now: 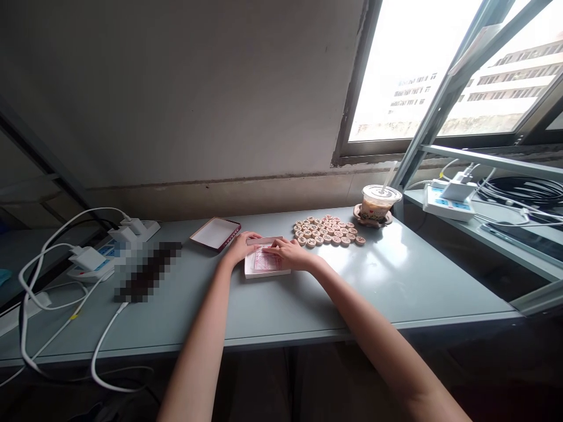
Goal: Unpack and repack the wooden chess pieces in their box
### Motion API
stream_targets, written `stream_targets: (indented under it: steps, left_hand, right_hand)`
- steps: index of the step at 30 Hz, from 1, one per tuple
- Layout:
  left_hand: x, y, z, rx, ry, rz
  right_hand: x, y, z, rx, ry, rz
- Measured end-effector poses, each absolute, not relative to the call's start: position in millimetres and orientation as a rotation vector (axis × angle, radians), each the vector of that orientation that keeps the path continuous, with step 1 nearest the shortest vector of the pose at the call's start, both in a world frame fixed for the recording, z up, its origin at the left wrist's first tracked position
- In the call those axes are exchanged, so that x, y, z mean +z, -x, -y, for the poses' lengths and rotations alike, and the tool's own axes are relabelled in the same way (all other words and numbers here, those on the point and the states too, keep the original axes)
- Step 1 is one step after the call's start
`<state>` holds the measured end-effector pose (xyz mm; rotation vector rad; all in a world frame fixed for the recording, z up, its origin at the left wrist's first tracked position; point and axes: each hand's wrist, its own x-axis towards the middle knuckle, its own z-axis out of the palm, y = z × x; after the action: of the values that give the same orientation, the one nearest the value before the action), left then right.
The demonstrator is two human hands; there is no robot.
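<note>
Right hand over open box, red-lined paper inside

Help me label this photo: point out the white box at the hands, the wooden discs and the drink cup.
White box [266, 274]: head view, on its near wall.
Wooden discs [327, 238]: head view, on one disc's top face.
Drink cup [375, 210]: head view, on its side.
</note>
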<state>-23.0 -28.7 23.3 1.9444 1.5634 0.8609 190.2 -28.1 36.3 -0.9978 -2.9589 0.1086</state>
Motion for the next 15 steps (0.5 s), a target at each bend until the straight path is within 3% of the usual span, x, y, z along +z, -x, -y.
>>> stream_targets:
  steps: [15]
  left_hand:
    - [29.8, 19.5, 30.6, 0.862, -1.888, -1.551]
  right_hand:
    - [31.6, -191.1, 22.5, 0.105, 0.959, 2.968]
